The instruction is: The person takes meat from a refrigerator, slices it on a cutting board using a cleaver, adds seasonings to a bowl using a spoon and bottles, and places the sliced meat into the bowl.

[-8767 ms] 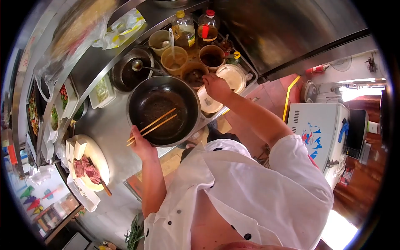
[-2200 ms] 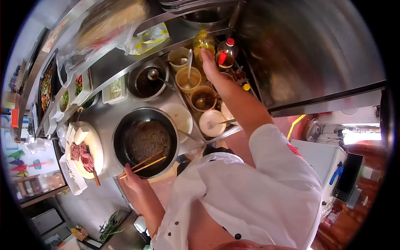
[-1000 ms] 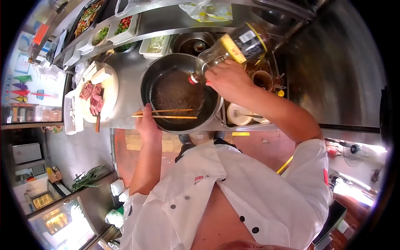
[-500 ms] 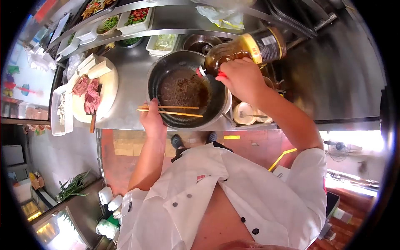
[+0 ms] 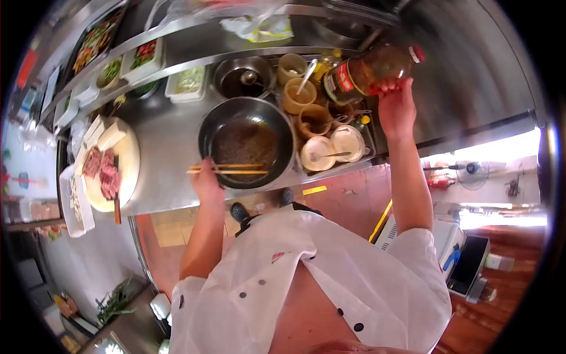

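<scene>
My left hand [image 5: 207, 182] is closed at the near left rim of a deep black pan [image 5: 207, 127], with a pair of wooden chopsticks [image 5: 250, 166] under its thumb. The chopsticks lie out over the pan's inside, where a thin brown liquid [image 5: 244, 141] covers part of the bottom. Off to the right, my right hand [image 5: 396, 103] grips a large plastic bottle [image 5: 377, 65] of dark liquid near its red handle. The bottle's red cap [image 5: 417, 53] points up and right, away from the pan.
A tray right of the pan holds seasoning tubs [image 5: 314, 121] and two white-topped tubs [image 5: 348, 143]. Behind the pan sits a metal pot [image 5: 227, 88] with a ladle. On the left, a round board [image 5: 131, 150] carries sliced meat [image 5: 108, 180] and a knife; vegetable containers [image 5: 187, 85] stand nearby.
My right hand has moved the bottle from over the pan to the right and turned its cap away. My left hand still has the chopsticks at the rim. The view has shifted.
</scene>
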`<state>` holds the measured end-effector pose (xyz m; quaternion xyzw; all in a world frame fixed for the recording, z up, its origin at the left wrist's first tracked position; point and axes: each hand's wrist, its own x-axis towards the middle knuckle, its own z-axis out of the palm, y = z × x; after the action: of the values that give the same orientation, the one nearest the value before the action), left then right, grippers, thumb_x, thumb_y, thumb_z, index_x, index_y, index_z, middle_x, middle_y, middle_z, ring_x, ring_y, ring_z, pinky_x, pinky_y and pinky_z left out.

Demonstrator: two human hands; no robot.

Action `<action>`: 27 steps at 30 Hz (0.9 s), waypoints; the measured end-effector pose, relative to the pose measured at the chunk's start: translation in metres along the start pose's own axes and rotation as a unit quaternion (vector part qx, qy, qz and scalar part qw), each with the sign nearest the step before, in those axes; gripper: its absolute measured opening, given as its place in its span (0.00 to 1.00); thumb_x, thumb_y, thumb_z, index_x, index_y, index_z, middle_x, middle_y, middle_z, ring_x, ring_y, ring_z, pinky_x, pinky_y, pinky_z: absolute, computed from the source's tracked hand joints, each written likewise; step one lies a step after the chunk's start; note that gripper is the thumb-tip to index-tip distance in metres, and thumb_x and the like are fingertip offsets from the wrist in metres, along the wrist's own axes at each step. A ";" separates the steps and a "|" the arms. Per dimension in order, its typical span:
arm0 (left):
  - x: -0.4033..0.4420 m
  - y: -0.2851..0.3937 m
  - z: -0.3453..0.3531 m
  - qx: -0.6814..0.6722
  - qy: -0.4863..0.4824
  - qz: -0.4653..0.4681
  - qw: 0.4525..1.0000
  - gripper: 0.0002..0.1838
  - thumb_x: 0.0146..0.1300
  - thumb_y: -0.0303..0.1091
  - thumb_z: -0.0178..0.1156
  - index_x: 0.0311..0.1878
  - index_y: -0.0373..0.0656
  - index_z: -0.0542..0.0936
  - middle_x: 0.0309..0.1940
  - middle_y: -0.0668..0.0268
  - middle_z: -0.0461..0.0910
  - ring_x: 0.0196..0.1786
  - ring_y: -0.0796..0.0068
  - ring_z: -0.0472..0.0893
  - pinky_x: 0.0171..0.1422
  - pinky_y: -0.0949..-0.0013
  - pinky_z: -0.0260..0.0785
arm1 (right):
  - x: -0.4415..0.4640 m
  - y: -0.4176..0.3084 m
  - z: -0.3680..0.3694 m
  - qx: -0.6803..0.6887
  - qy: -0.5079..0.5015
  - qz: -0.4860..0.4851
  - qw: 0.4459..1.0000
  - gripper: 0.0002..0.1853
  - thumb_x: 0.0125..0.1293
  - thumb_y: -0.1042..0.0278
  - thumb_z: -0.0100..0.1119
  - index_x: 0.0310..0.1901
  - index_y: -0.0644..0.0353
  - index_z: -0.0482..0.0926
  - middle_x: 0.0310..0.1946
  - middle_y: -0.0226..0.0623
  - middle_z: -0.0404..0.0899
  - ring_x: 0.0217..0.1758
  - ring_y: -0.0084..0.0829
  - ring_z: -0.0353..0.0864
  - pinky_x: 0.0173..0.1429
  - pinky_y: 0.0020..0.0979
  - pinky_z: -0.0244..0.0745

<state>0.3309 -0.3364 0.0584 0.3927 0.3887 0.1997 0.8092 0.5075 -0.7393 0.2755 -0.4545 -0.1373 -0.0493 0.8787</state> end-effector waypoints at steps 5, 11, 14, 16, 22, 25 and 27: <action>-0.025 0.011 -0.002 0.007 0.042 0.033 0.999 0.06 0.71 0.31 0.65 0.44 0.42 0.78 0.38 0.67 0.81 0.39 0.72 0.82 0.40 0.65 0.76 | 0.056 0.017 -0.096 -0.132 0.115 -0.083 0.981 0.16 0.83 0.52 0.51 0.51 0.57 0.78 0.42 0.34 0.82 0.47 0.29 0.79 0.60 0.33 0.70; -0.060 0.022 -0.025 0.008 0.115 0.051 0.992 0.14 0.71 0.32 0.65 0.53 0.34 0.79 0.47 0.58 0.83 0.49 0.61 0.84 0.54 0.58 0.81 | 0.117 0.113 -0.160 -0.192 0.175 -0.054 0.964 0.18 0.83 0.49 0.49 0.45 0.57 0.76 0.40 0.33 0.84 0.47 0.26 0.80 0.63 0.31 0.68; -0.078 0.028 -0.041 0.009 0.139 0.041 0.989 0.17 0.73 0.33 0.62 0.58 0.32 0.77 0.53 0.55 0.82 0.54 0.56 0.84 0.59 0.54 0.80 | 0.131 0.166 -0.200 -0.206 0.215 0.003 0.955 0.27 0.81 0.38 0.49 0.52 0.59 0.78 0.46 0.36 0.85 0.51 0.28 0.79 0.64 0.32 0.68; -0.091 0.036 -0.049 -0.006 0.136 0.023 0.990 0.18 0.74 0.33 0.60 0.62 0.33 0.76 0.58 0.53 0.82 0.59 0.53 0.82 0.65 0.51 0.78 | 0.127 0.189 -0.212 -0.153 0.238 0.055 0.958 0.28 0.80 0.38 0.50 0.57 0.59 0.78 0.50 0.37 0.84 0.55 0.30 0.79 0.66 0.33 0.67; -0.106 0.055 -0.058 0.011 0.083 0.015 0.996 0.17 0.75 0.34 0.59 0.61 0.35 0.77 0.58 0.55 0.82 0.59 0.54 0.82 0.66 0.51 0.77 | 0.075 0.205 -0.207 -0.425 0.189 0.159 0.871 0.32 0.74 0.43 0.63 0.68 0.60 0.75 0.56 0.34 0.83 0.59 0.27 0.79 0.66 0.31 0.70; -0.096 0.064 -0.050 0.013 0.063 0.005 0.998 0.14 0.73 0.32 0.61 0.55 0.32 0.78 0.51 0.56 0.82 0.52 0.58 0.84 0.59 0.56 0.80 | 0.006 0.153 -0.165 -0.343 0.233 0.170 0.894 0.35 0.73 0.46 0.66 0.70 0.66 0.72 0.62 0.39 0.79 0.64 0.32 0.78 0.69 0.33 0.70; -0.077 0.066 -0.052 0.033 0.036 -0.019 0.999 0.11 0.73 0.31 0.62 0.53 0.37 0.79 0.50 0.59 0.83 0.52 0.61 0.84 0.58 0.57 0.80 | -0.059 0.106 -0.132 -0.246 0.195 0.153 0.937 0.31 0.74 0.56 0.66 0.69 0.68 0.70 0.57 0.39 0.81 0.53 0.28 0.83 0.59 0.30 0.78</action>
<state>0.2417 -0.3195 0.1263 0.4040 0.4312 0.1855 0.7852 0.4996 -0.7875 0.1032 -0.6538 0.1241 -0.0337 0.7456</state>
